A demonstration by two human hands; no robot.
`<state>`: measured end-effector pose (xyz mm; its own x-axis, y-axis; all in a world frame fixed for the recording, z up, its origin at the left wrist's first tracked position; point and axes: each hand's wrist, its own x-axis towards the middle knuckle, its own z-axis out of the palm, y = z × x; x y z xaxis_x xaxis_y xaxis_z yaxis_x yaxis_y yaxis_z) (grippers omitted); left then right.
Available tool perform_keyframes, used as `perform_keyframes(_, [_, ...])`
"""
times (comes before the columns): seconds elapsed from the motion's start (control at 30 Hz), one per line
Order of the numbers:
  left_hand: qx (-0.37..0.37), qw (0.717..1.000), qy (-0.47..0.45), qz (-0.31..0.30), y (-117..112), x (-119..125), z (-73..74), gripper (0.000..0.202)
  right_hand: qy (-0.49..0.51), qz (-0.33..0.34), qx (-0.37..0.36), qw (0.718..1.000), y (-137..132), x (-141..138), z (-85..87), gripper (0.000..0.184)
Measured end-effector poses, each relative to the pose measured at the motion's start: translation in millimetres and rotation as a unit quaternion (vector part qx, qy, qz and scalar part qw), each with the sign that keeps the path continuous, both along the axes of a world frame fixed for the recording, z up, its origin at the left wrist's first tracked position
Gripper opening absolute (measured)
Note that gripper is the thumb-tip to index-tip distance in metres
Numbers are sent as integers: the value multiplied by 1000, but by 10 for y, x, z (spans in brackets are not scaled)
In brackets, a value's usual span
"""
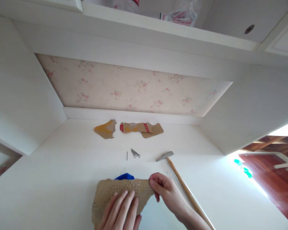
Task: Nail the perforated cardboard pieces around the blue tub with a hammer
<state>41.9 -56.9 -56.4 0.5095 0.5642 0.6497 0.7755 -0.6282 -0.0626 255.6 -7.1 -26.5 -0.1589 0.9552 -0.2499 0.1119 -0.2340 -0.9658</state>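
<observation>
Left hand (121,209): nearest the camera, palm down, fingers side by side and almost flat on the card, seemingly steadying rather than gripping; thumb partly hidden.
Card (104,190): between both hands, mid-width on the tabletop (62,172) and well out from its far edge; brown, fibrous, torn to a wavy outline, creased near the right corner.
Right hand (164,188): thumb and fingertips pinched on the card's right corner.
Holes done: a dense band of small round punctures along the card's far side; a few at the right show pale, so those seem to go clean through.
Holes left: both ends look unpierced, so the punching seems partial, or meant for the middle only; under the left hand I cannot tell.
Blue piece (124,176): poking out just beyond the card's far edge, mostly covered; smooth and vivid, its kind unclear.
Nails (135,153): thin, grey, metallic, a small crossed bunch beyond the card; one lone nail (127,156) just left of them. All lie loose, none in the card.
Hammer (187,190): right of the card, free of both hands; wedge-shaped dull metal head towards the far edge, long smooth wooden handle running to the near right.
Scraps: near the tabletop's far edge; a pointed, ragged, yellow-stained scrap (105,129) at left, and a long scrap (134,127) with red-marked strips beside it.
</observation>
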Motion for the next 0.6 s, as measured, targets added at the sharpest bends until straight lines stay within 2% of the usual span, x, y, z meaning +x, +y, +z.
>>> perform_keyframes(0.13, [-15,998,50,-25,37,-208,78,47,-22,5,5,1000,42,-62,-22,31])
perform_keyframes(0.2, [-19,997,62,-32,34,-225,107,51,-31,6,3,999,69,-123,-75,30])
perform_keyframes(0.3, [-17,999,40,-12,42,-167,111,42,-46,6,-1,999,90,-186,-145,31])
perform_keyframes(0.6, [-90,991,-88,42,17,19,-143,36,-72,11,-13,997,54,-177,-166,34])
